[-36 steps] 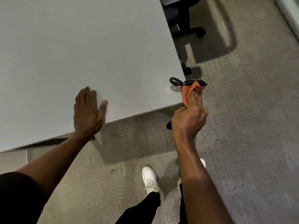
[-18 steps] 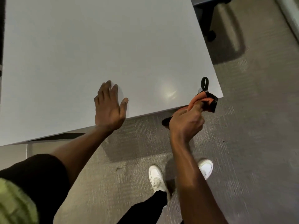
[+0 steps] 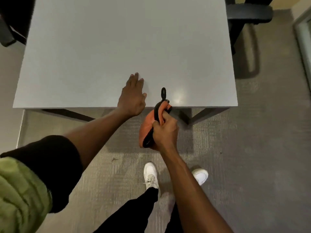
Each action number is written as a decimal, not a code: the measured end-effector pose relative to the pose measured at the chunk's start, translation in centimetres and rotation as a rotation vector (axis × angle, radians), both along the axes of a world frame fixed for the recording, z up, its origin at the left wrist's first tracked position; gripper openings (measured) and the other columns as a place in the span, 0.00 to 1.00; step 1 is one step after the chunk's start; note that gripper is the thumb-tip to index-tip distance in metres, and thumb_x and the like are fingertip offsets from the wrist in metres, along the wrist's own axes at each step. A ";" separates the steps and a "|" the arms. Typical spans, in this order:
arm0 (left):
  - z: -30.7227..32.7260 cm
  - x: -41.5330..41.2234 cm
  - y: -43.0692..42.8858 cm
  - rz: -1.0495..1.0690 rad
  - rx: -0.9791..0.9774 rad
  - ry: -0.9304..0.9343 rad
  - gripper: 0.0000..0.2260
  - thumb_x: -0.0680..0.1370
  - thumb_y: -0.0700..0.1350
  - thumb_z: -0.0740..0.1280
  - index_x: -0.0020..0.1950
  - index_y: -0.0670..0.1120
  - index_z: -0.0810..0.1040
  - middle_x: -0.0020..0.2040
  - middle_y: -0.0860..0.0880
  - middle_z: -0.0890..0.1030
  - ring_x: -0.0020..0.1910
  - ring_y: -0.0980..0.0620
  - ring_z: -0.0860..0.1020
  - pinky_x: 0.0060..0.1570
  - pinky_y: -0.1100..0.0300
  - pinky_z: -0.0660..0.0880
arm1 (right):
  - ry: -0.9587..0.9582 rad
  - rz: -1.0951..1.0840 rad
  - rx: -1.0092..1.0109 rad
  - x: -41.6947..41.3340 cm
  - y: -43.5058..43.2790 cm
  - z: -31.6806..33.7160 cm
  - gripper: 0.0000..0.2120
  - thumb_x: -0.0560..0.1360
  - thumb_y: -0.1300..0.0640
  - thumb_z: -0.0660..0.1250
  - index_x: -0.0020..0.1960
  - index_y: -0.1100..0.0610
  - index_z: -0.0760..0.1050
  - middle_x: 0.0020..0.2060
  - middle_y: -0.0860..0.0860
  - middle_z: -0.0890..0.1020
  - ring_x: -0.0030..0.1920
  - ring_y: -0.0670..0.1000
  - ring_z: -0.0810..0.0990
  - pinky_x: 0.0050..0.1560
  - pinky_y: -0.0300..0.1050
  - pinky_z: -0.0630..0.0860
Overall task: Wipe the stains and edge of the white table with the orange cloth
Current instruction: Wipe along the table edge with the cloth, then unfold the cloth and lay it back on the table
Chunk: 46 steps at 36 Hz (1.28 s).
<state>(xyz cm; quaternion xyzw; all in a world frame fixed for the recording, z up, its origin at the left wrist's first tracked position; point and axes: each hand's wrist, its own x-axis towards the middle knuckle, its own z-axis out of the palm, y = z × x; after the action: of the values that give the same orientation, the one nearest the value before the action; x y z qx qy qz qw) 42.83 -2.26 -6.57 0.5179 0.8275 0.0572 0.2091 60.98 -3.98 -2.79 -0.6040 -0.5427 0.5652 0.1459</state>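
Observation:
The white table (image 3: 101,47) fills the upper part of the view, its near edge running across the middle. My left hand (image 3: 133,96) lies flat on the tabletop by that edge, fingers together and holding nothing. My right hand (image 3: 165,132) is closed around the orange cloth (image 3: 148,121), which has a black trim and a black loop lying on the tabletop. The cloth is pressed against the near edge of the table, right of my left hand. No stains are visible on the surface.
A dark office chair (image 3: 249,15) stands past the table's right side. Dark table legs (image 3: 198,115) show under the near edge. Another dark object (image 3: 10,22) sits at the far left. Grey carpet (image 3: 252,148) surrounds the table; my white shoes (image 3: 150,175) stand below.
My right hand with the cloth has slid from the table's right corner leftward along the near edge. The view has swung so the table faces me squarely. My left hand stays flat on top.

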 end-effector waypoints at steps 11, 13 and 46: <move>10.6 1.4 -8.2 0.442 0.048 -0.431 0.14 0.90 0.44 0.61 0.62 0.41 0.85 0.59 0.48 0.87 0.58 0.49 0.83 0.50 0.59 0.75 | 0.278 -0.004 -0.138 1.8 -2.3 5.6 0.22 0.79 0.66 0.74 0.71 0.55 0.80 0.58 0.51 0.89 0.57 0.50 0.88 0.61 0.54 0.86; 12.1 1.7 -9.7 0.476 0.064 -0.438 0.13 0.90 0.49 0.64 0.64 0.43 0.84 0.58 0.49 0.85 0.58 0.50 0.82 0.54 0.57 0.74 | 0.317 -0.021 -0.134 1.9 -2.3 7.0 0.22 0.78 0.65 0.75 0.71 0.56 0.80 0.59 0.52 0.88 0.57 0.49 0.88 0.55 0.46 0.87; 21.4 0.8 -8.9 0.613 0.669 -0.337 0.13 0.83 0.33 0.71 0.61 0.46 0.89 0.52 0.54 0.89 0.55 0.63 0.85 0.47 0.71 0.79 | 0.410 0.281 -0.176 -4.4 9.4 16.9 0.27 0.79 0.66 0.73 0.72 0.43 0.79 0.61 0.45 0.88 0.61 0.50 0.86 0.51 0.46 0.85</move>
<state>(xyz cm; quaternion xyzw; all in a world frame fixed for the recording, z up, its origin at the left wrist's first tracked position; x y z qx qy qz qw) 43.65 -11.15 14.84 0.2723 0.8329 0.4623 0.1357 56.55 5.47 14.08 -0.4058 -0.5289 0.7357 0.1199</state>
